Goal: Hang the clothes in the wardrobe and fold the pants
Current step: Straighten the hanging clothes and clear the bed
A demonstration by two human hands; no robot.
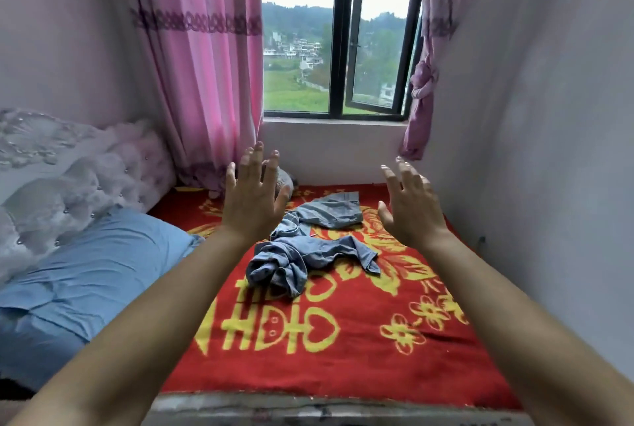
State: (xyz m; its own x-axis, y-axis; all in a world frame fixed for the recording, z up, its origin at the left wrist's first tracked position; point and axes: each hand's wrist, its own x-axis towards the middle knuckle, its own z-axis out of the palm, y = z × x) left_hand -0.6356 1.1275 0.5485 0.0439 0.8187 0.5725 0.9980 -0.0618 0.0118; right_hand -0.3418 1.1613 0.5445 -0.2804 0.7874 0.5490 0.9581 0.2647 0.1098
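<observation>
Locate the left hand (pixel 252 202) just left of centre frame, raised above the bed with its back toward the camera, fingers straight and spread wide, holding nothing. Locate the right hand (pixel 410 211) right of centre at a like height, fingers likewise straight and parted, thumb held out, holding nothing. Note both bare forearms running in from the lower corners of the frame. Find the denim garment (pixel 308 247) at centre frame, between and below the two hands, touched by neither; crumpled and partly twisted on the red blanket (pixel 343 367), one end bunched toward lower left, a flatter part toward upper right. Treat as probably the pants; too crumpled for a firm reading of legs or waistband. Observe yellow flower and character patterns across the blanket, spread from mid-frame to the bottom edge. Find the blue pillow (pixel 85 281) at lower left, beside the blanket and against the tufted headboard (pixel 68 178) at left. Find the window (pixel 339 48) at top centre, one pane swung outward, with the pink curtain (pixel 206 65) hanging at its left and the knotted curtain (pixel 423 82) at its right. Note a grey object (pixel 285 182) at the far end of the bed, partly hidden behind the left hand, not identifiable.
</observation>
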